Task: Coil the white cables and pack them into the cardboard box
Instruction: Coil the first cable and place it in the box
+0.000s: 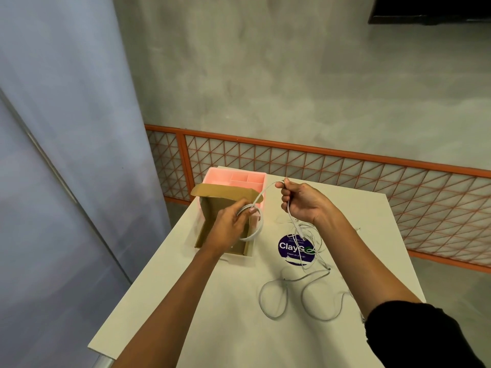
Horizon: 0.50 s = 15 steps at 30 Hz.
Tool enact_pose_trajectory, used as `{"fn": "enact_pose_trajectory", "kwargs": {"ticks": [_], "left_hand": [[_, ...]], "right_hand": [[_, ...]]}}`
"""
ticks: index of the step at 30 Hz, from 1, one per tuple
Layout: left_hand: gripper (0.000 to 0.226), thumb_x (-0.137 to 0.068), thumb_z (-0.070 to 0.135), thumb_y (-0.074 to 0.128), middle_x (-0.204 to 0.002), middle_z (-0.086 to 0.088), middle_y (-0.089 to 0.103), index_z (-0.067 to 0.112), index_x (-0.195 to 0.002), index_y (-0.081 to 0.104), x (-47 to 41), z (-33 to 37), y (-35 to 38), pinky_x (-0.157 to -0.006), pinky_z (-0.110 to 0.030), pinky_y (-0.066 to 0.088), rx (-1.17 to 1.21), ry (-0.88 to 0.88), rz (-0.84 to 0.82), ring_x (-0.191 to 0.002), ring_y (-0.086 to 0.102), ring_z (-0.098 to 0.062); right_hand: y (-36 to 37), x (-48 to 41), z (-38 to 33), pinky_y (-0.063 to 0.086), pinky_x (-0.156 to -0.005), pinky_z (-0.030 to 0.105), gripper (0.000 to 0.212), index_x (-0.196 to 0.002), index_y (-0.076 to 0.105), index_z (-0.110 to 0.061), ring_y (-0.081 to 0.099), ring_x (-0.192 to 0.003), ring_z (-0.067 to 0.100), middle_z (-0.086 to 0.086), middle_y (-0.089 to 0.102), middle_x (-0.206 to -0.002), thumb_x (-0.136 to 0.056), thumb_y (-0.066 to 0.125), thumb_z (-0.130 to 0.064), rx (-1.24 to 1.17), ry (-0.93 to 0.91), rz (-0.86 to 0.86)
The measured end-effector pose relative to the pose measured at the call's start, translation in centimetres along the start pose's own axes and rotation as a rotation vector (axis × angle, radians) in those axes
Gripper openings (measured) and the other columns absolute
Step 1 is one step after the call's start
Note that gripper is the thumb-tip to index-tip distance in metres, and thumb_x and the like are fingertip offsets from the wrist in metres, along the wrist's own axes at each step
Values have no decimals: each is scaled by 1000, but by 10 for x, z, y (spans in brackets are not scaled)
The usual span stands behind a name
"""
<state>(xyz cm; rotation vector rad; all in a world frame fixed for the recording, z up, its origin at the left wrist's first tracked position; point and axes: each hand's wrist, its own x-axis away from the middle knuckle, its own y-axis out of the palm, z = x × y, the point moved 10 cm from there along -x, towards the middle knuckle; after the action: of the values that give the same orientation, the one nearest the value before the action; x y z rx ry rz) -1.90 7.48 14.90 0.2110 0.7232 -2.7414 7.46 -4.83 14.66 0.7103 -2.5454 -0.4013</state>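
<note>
Above the cardboard box (212,205), the left hand (231,224) grips a white cable coil (259,224); right hand (303,205) fingers (285,193) pinch its loose strand (265,189) over the tabletop (212,301)

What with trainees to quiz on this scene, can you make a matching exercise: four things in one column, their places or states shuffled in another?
1. left hand
2. right hand
3. pink organizer
4. purple sticker

A. lies under loose white cables
B. grips the coiled cable loops
C. stands behind the open cardboard box
D. pinches a raised cable strand

Pairs: 1-B, 2-D, 3-C, 4-A.
</note>
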Motion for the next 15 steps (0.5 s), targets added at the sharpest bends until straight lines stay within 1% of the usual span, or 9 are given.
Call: {"fn": "enact_pose_trajectory", "kwargs": {"ticks": [2, 4, 6, 7, 8, 10, 11, 13, 15], "left_hand": [[23, -97, 23, 49, -107, 7, 64, 21, -118, 57, -1, -1, -3, -80, -16, 46, -46, -4, 28, -96, 60, -10], [22, -98, 22, 47, -106, 5, 64, 21, -118, 57, -2, 0, -6, -78, -18, 46, -77, -12, 52, -92, 59, -10], [21, -99, 23, 46, -103, 3, 64, 20, -116, 57, -2, 3, -12, -74, -18, 46, -98, -6, 93, -88, 58, -9], [19, -99, 24, 46, -100, 3, 63, 19, -113, 57, -3, 4, -16, -70, -14, 47, -106, 4, 119, -84, 58, -8], [17, -99, 25, 45, -95, 4, 63, 19, -109, 57, -3, 6, -20, -65, -10, 46, -109, 18, 144, -79, 58, -7], [12, -98, 25, 45, -86, 6, 60, 20, -101, 56, -4, 8, -26, -58, -7, 45, -103, 34, 172, -73, 57, -6], [12, -99, 26, 45, -84, 5, 59, 20, -100, 55, -4, 8, -28, -57, -8, 45, -102, 39, 175, -72, 56, -7], [16, -99, 26, 44, -86, 2, 61, 16, -102, 56, -4, 9, -27, -62, -15, 47, -112, 47, 162, -75, 57, -9], [20, -99, 26, 44, -93, -4, 64, 12, -106, 57, -3, 7, -23, -70, -27, 51, -114, 37, 138, -80, 56, -13]], "right_hand": [[-3, -2, 4, 29, -55, 17, 37, -81, 61, -9, 30, -54, 6, -5, 36, -56, -103, 34, -22, -12, 1, 1], [-5, -2, 10, 30, -57, 17, 36, -86, 62, -8, 31, -57, 6, -4, 35, -63, -103, 33, -20, -27, 9, -19], [-2, -1, 13, 34, -62, 19, 33, -94, 65, -8, 36, -60, 6, -3, 41, -68, -102, 34, -14, -13, 7, -78], [-1, 0, 13, 36, -67, 21, 31, -99, 66, -9, 39, -64, 8, -3, 45, -72, -102, 35, -12, 45, -13, -112], [-1, 1, 12, 37, -71, 22, 28, -103, 65, -10, 43, -69, 9, -3, 50, -76, -101, 38, -11, 167, -53, -133], [-4, 3, 10, 38, -78, 26, 23, -109, 66, -12, 48, -80, 10, -5, 59, -88, -99, 45, -14, 515, -145, -130], [-7, 2, 9, 41, -78, 25, 23, -110, 67, -13, 51, -83, 10, -4, 62, -91, -98, 48, -15, 649, -184, -118], [-11, -1, 10, 49, -72, 21, 21, -108, 69, -7, 57, -80, 12, 1, 67, -90, -95, 53, -12, 747, -248, -97], [-12, -4, 8, 53, -68, 16, 22, -108, 68, 4, 61, -72, 12, 5, 68, -85, -93, 55, -6, 704, -304, -48]]}}
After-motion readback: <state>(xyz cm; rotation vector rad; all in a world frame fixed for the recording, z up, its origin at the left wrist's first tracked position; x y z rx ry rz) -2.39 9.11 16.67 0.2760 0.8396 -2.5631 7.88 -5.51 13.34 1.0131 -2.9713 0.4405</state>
